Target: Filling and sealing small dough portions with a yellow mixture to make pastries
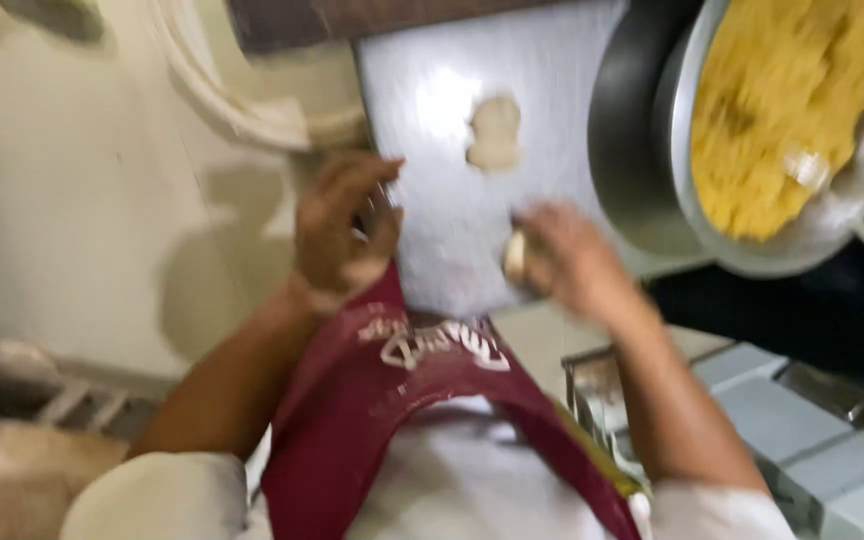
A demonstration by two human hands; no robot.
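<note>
view: I see a head cam looking down, frame motion-blurred, so fine detail is soft.
board: pale floured slab [552, 120] runs from top centre down toward the torso; near edge sits just above the red apron [372, 420].
L hand: left hand [340, 232] at the board's left edge, fingers curled loosely inward, tips toward the board. Can't tell if it grips anything; blur hides the palm side.
R hand: right hand [564, 262] at the board's near-right part, fingers bent and closed around a small dough piece [514, 256].
held dough: pale lump, showing at the thumb side of the R hand, touching the board or just over it; I can't tell which. Long axis approx. vertical in frame, i.e. pointing away from the body. Shape otherwise too blurred.
2nd dough: flattened dough disc [494, 133] lies on the board, well apart from both hands, farther from the body. Slightly elongated, long axis also running away from me, w/ a narrow waist mid-way.
bowl: big metal bowl [852, 215] top right, overlapping the board's right edge, holding yellow crumbly filling [782, 110].
R of bowl: dark pan wall [622, 130] btw board and bowl.
</note>
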